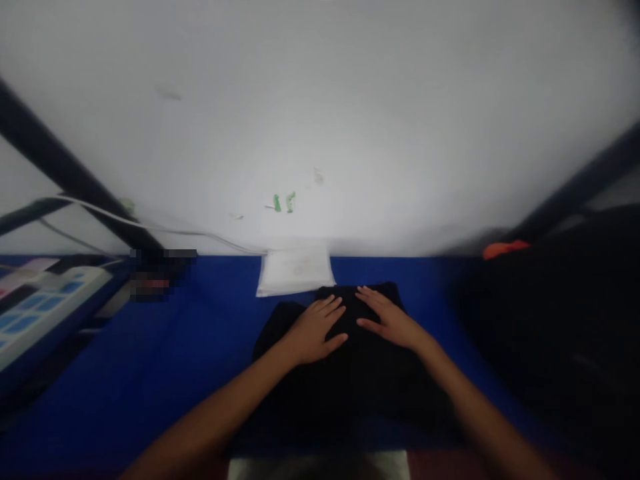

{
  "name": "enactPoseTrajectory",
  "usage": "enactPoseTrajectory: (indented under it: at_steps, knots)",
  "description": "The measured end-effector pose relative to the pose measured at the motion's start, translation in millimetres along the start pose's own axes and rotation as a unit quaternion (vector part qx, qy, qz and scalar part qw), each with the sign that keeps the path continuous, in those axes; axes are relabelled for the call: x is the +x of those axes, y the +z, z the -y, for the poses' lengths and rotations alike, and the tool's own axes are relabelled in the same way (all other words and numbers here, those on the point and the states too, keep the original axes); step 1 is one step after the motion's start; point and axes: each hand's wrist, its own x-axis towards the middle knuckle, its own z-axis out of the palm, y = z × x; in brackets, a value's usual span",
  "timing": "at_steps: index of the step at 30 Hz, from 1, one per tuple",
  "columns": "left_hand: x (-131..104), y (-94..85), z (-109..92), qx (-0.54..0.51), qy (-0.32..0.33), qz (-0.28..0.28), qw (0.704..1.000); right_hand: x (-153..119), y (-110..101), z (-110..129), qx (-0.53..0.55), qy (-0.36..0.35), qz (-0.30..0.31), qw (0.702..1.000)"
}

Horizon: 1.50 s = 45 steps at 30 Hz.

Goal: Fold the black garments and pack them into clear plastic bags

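Note:
A black garment (360, 373) lies spread on a blue surface (165, 373); its exact kind is hard to make out in the dim light. My left hand (317, 330) rests flat on its left part, fingers stretched out and thumb apart. On the right part lies my right hand (387, 317), also flat with fingers extended. The fingertips of both hands point toward each other and do not touch. Just beyond the garment sits a flat white packet or pouch (297, 270), close to the wall.
A pale wall (320, 120) with torn green scraps rises behind. At left are a white power strip (45, 310) with blue sockets and a white cable (175, 231). A large dark heap (560, 347) fills the right side, with an orange item (505, 249) on top. Dark posts flank both sides.

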Motion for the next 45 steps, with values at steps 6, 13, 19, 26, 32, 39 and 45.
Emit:
enactPoseTrajectory:
  at_steps: [6,13,19,26,32,39,45]
  knots:
    - [-0.8,-0.2,1.2,-0.003,0.002,-0.001,1.0,-0.6,1.0,-1.9,0.008,-0.009,-0.01,1.0]
    - [-1.0,-0.1,1.5,-0.002,0.0,0.005,1.0,-1.8,-0.5,-0.9,0.01,-0.002,-0.004,1.0]
    - [-1.1,-0.6,1.0,0.004,0.008,0.002,1.0,-1.3,-1.7,0.3,0.004,0.003,0.006,1.0]
    - [-0.8,-3.3,-0.2,0.006,0.0,0.013,1.0,-1.8,-1.0,-1.4,-0.003,-0.001,0.006,1.0]
    - [-0.7,-3.7,-0.3,0.007,-0.007,0.021,1.0,-1.9,0.6,-2.1,0.005,-0.001,-0.005,1.0]
    - [-0.4,-4.4,-1.5,0.0,-0.008,0.018,1.0,-3.1,2.1,-0.3,-0.054,-0.027,0.004,0.998]
    - [-0.8,-2.5,0.2,-0.006,-0.001,0.0,1.0,-3.8,8.5,1.9,-0.139,-0.044,0.01,0.989]
